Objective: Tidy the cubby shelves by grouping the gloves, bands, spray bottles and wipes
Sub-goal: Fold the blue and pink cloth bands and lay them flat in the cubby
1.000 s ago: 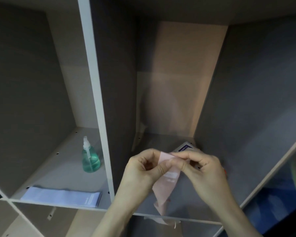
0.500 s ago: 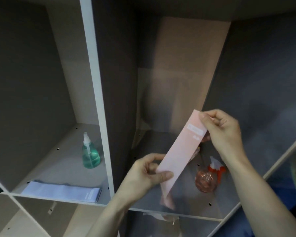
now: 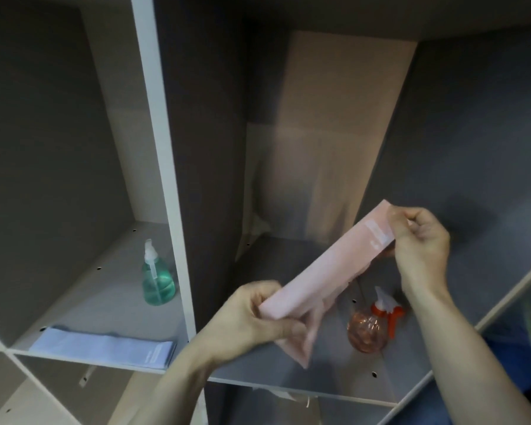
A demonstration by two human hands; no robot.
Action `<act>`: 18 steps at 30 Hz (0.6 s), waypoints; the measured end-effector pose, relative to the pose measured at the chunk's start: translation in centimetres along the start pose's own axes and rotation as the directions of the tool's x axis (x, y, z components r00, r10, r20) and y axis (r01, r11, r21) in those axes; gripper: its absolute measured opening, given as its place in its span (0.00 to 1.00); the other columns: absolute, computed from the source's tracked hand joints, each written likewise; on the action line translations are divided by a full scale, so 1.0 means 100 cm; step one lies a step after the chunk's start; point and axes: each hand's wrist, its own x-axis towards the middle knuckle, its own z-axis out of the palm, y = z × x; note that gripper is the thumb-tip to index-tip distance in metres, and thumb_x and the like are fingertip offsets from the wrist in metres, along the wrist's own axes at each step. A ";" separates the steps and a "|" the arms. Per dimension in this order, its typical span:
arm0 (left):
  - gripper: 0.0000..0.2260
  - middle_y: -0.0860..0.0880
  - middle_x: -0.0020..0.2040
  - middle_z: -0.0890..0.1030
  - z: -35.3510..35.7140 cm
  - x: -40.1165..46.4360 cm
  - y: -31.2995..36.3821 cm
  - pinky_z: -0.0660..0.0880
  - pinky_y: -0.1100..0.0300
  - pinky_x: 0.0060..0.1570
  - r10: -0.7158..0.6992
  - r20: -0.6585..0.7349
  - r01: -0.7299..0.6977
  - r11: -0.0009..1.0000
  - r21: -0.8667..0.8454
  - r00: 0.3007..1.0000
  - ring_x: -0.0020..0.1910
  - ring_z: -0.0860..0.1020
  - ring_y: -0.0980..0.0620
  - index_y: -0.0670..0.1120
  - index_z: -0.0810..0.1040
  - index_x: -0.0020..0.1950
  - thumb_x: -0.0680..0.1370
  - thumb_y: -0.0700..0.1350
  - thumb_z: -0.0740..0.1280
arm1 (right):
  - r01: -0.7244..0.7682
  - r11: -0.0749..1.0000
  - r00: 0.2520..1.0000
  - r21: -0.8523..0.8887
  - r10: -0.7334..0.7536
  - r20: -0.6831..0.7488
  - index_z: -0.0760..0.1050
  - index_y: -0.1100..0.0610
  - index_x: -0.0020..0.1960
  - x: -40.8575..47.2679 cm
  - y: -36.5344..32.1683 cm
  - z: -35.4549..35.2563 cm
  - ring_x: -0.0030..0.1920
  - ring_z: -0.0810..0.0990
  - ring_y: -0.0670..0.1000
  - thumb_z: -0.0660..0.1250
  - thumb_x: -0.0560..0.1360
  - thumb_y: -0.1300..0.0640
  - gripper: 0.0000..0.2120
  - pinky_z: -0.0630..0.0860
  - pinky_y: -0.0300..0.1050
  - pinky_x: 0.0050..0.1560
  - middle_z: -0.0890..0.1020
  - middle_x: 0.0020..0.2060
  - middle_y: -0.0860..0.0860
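Pink band (image 3: 325, 271): stretched slantwise between both hands, in front of the right cubby.
Left hand (image 3: 258, 320): grips the lower end.
Right hand (image 3: 420, 240): pinches the upper end.
Label: white patch near upper end; text unreadable.
Right cubby: orange spray bottle (image 3: 368, 329).
Left cubby: green spray bottle (image 3: 157, 277); blue band (image 3: 105, 346), print illegible.

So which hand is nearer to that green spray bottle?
The left hand. It grips the lower end of the pink band just across the divider from the green spray bottle; the right hand pinches the band's upper end, farther right.
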 end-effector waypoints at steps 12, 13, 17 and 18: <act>0.10 0.51 0.36 0.79 -0.007 -0.008 -0.004 0.74 0.65 0.42 0.205 -0.089 -0.223 0.875 -0.430 0.975 0.41 0.78 0.54 0.50 0.80 0.30 0.68 0.51 0.77 | -0.067 0.998 0.997 0.011 0.067 -0.040 0.73 0.54 0.38 0.020 0.010 -0.018 0.21 0.75 0.40 0.64 0.78 0.62 0.11 0.71 0.33 0.19 0.79 0.22 0.43; 0.10 0.52 0.35 0.80 -0.007 -0.010 0.000 0.74 0.66 0.38 0.204 -0.097 -0.222 0.790 -0.571 0.974 0.37 0.78 0.56 0.50 0.80 0.32 0.67 0.52 0.77 | -0.091 0.996 0.995 0.011 0.091 -0.033 0.73 0.54 0.37 0.019 0.012 -0.019 0.21 0.75 0.40 0.64 0.78 0.62 0.11 0.71 0.34 0.19 0.79 0.23 0.45; 0.11 0.48 0.36 0.81 -0.004 -0.010 0.009 0.76 0.60 0.41 0.168 -0.154 -0.225 0.596 -0.770 0.974 0.32 0.79 0.53 0.49 0.78 0.35 0.65 0.51 0.78 | -0.164 0.986 0.985 0.019 0.165 -0.043 0.72 0.56 0.37 0.016 0.016 -0.022 0.21 0.76 0.41 0.66 0.77 0.61 0.11 0.75 0.37 0.20 0.77 0.31 0.54; 0.11 0.47 0.36 0.80 -0.003 -0.009 0.012 0.75 0.59 0.41 0.181 -0.159 -0.236 0.576 -0.783 0.971 0.32 0.78 0.52 0.49 0.77 0.35 0.66 0.50 0.78 | -0.165 0.986 0.985 0.017 0.165 -0.051 0.72 0.55 0.37 0.014 0.016 -0.025 0.21 0.76 0.41 0.66 0.77 0.61 0.11 0.75 0.37 0.20 0.77 0.31 0.54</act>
